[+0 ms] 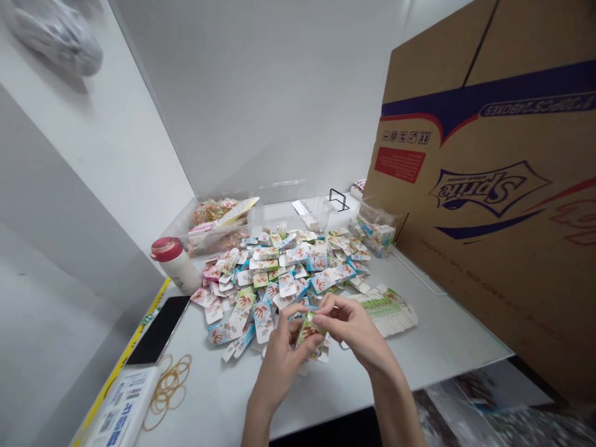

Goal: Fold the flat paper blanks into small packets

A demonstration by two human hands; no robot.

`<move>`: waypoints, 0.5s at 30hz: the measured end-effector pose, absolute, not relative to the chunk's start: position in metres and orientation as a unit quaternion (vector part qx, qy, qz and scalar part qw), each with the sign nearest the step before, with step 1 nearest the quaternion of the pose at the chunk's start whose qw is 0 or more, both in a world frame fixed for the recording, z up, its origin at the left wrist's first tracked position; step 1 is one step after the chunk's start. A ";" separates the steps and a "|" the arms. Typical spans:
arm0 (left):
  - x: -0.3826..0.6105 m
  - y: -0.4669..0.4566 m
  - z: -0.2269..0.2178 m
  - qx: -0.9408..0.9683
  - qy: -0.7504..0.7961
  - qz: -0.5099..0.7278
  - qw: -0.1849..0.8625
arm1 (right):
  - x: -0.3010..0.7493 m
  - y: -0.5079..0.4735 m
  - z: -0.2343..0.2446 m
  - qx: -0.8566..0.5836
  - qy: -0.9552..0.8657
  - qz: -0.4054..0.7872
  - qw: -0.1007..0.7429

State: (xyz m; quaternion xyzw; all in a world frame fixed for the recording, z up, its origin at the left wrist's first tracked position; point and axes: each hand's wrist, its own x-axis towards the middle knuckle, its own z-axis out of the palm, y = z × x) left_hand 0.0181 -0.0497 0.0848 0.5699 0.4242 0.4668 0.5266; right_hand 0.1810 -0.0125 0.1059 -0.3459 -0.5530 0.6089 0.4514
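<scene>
Near the table's front, my left hand [288, 341] is closed round a small green-and-white printed carton [307, 332], its thumb across the front panel. My right hand [342, 320] pinches at the carton's upper end with thumb and forefinger; whether a flap or something small is between those fingertips is hidden. Just beyond both hands spreads a loose pile of similar small cartons [286, 282], blue, green and pink, many with white end flaps standing out. To the right of my right hand lies a fanned stack of flat green-and-white cartons [386, 310].
At the back left stands a clear bin [218, 239] of small colourful pieces. A red-lidded bottle [174, 264], phone [158, 332], rubber bands [170, 385] and white box [123, 410] line the left edge. A clear container [379, 233] and a large cardboard box [488, 186] stand right.
</scene>
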 end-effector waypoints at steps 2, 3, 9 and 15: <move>0.017 -0.050 0.086 0.568 0.422 0.466 0.531 | 0.181 -0.014 0.107 -0.335 -0.567 0.603 0.450; 0.016 -0.050 0.086 0.567 0.418 0.469 0.533 | 0.181 -0.014 0.108 -0.328 -0.576 0.598 0.451; 0.019 -0.048 0.084 0.576 0.412 0.513 0.485 | 0.188 -0.013 0.107 -0.300 -0.611 0.592 0.431; 0.026 -0.047 0.087 0.539 0.415 0.561 0.472 | 0.189 -0.011 0.101 -0.342 -0.600 0.566 0.451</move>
